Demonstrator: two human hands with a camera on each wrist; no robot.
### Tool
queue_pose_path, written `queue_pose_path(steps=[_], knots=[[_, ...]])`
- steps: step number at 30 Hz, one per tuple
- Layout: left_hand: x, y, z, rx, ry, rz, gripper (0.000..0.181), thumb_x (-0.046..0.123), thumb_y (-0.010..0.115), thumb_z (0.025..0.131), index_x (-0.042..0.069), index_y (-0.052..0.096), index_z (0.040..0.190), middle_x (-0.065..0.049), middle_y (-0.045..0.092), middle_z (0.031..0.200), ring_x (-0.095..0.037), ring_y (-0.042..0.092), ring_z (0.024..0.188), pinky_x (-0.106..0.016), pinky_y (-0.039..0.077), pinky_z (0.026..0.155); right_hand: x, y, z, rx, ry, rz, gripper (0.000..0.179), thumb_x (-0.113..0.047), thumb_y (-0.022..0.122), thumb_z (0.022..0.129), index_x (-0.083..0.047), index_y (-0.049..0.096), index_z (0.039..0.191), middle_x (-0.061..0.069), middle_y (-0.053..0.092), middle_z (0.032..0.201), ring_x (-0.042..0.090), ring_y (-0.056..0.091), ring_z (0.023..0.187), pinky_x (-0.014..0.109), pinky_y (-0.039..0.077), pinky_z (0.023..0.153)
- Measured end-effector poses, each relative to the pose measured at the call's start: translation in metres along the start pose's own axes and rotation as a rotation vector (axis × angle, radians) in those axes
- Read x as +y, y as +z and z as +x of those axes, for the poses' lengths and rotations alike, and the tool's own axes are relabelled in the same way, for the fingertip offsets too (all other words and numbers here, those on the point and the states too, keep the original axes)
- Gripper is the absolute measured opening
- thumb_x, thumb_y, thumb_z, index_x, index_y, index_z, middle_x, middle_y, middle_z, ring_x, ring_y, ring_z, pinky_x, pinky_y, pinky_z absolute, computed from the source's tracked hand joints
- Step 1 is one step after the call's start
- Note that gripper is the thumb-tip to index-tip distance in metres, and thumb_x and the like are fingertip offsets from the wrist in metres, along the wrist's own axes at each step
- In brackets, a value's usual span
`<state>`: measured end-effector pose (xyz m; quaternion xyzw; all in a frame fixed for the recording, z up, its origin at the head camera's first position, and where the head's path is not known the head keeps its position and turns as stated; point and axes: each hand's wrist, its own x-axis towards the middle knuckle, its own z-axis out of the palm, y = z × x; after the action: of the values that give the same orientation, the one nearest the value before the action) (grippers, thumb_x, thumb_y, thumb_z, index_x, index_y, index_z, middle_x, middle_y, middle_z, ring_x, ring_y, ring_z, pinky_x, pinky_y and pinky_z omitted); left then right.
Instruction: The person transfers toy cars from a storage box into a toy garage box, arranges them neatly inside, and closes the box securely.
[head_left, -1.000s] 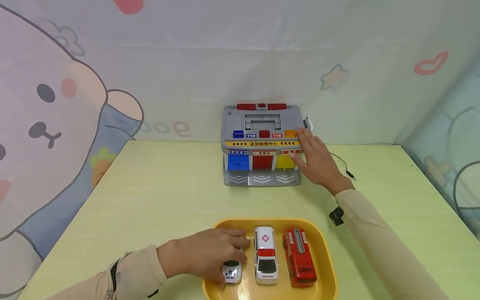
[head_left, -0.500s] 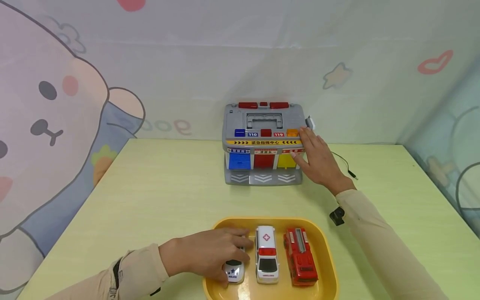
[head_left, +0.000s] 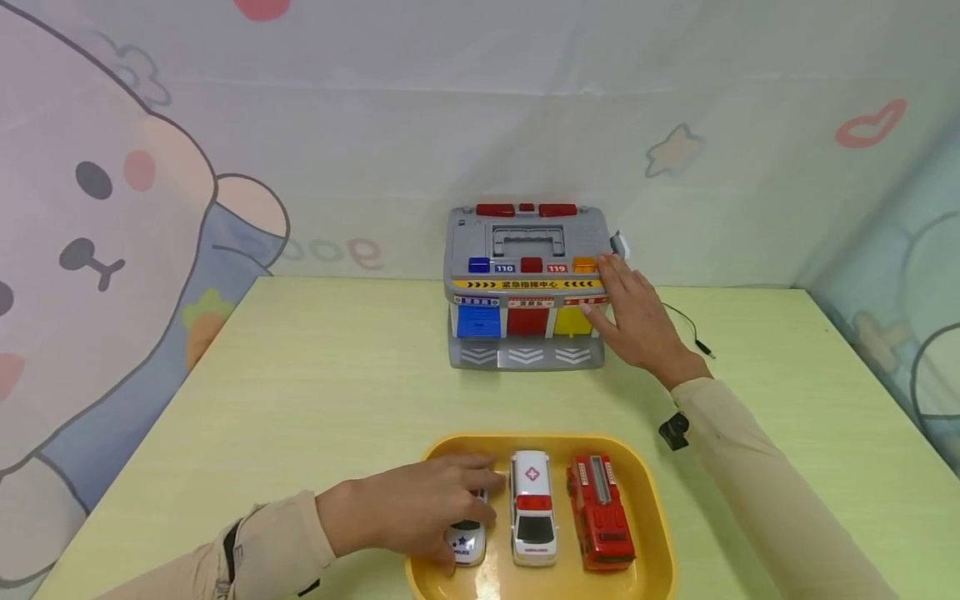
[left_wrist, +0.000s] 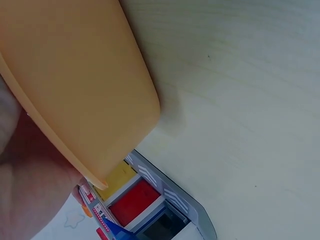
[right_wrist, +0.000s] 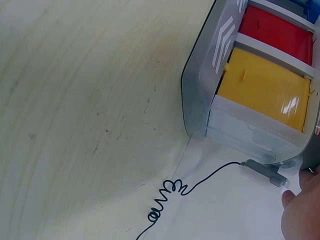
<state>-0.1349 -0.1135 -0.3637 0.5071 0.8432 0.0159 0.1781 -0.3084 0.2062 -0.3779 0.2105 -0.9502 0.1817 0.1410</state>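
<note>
In the head view my left hand (head_left: pixel 416 508) reaches into the yellow tray (head_left: pixel 654 492), its thumb and fingers curved round a white toy police car (head_left: pixel 467 546). Much of that car is hidden under the hand. A white toy ambulance (head_left: pixel 534 508) and a red toy fire engine (head_left: pixel 602 517) lie to its right in the tray. Farther back stands a grey toy rescue station (head_left: pixel 525 287) with blue, red and yellow doors. My right hand (head_left: pixel 641 321) rests on its right front corner, fingers extended beside the orange button (head_left: pixel 585 265). The left wrist view shows the blue door (left_wrist: pixel 117 230) tilted outward.
A toy handset (right_wrist: pixel 265 172) with a coiled black cord (right_wrist: pixel 170 190) hangs at the station's right side. The cord's plug end (head_left: pixel 705 350) lies on the pale table (head_left: pixel 337 358). A printed cloth backdrop (head_left: pixel 360 125) rises right behind the station.
</note>
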Motion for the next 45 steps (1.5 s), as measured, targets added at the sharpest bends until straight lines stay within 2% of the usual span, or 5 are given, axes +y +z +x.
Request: queue_pose_path(steps=[5,10,26,37,45], knots=[[-0.0001,0.0018,0.0019,0.014,0.023,0.019,0.049,0.039,0.084,0.08,0.029,0.069,0.126,0.001,0.053,0.149,-0.028,0.044,0.143,-0.041,0.039,0.117,0.0028,0.0005,-0.0002,0.002,0.002,0.001,0.077,-0.04,0.05,0.103,-0.006,0.012,0.161,0.015,0.017,0.168,0.034,0.016,0.155,0.052,0.011,0.127],[0.0,0.001,0.0012,0.02,0.034,0.004,0.051,0.043,0.082,0.08,0.03,0.067,0.128,0.001,0.049,0.153,-0.029,0.042,0.144,-0.042,0.038,0.118,0.0026,0.002,-0.0009,0.002,0.004,0.003,0.077,-0.04,0.05,0.103,-0.006,0.012,0.16,0.016,0.017,0.168,0.034,0.016,0.155,0.052,0.011,0.127],[0.0012,0.0026,-0.0007,0.009,-0.007,-0.003,0.05,0.037,0.084,0.08,0.032,0.068,0.127,-0.001,0.049,0.153,-0.03,0.042,0.144,-0.04,0.039,0.117,0.0008,0.0023,-0.0002,0.01,0.0,0.011,0.076,-0.039,0.05,0.102,-0.005,0.014,0.16,0.016,0.018,0.167,0.035,0.017,0.154,0.053,0.013,0.126],[0.0012,0.0039,0.0021,0.003,0.009,-0.053,0.05,0.038,0.081,0.083,0.033,0.066,0.13,0.002,0.044,0.157,-0.029,0.037,0.147,-0.043,0.038,0.118,-0.0017,0.0018,-0.0001,0.008,0.001,0.013,0.075,-0.037,0.05,0.102,-0.004,0.014,0.16,0.016,0.018,0.167,0.035,0.018,0.154,0.053,0.013,0.126],[0.0015,0.0045,0.0017,0.008,0.017,-0.024,0.055,0.043,0.082,0.08,0.033,0.065,0.131,0.001,0.045,0.156,-0.029,0.037,0.147,-0.042,0.038,0.118,-0.0024,0.001,-0.0003,0.012,0.0,0.021,0.076,-0.038,0.051,0.102,-0.005,0.014,0.16,0.016,0.018,0.167,0.035,0.017,0.154,0.053,0.014,0.126]])
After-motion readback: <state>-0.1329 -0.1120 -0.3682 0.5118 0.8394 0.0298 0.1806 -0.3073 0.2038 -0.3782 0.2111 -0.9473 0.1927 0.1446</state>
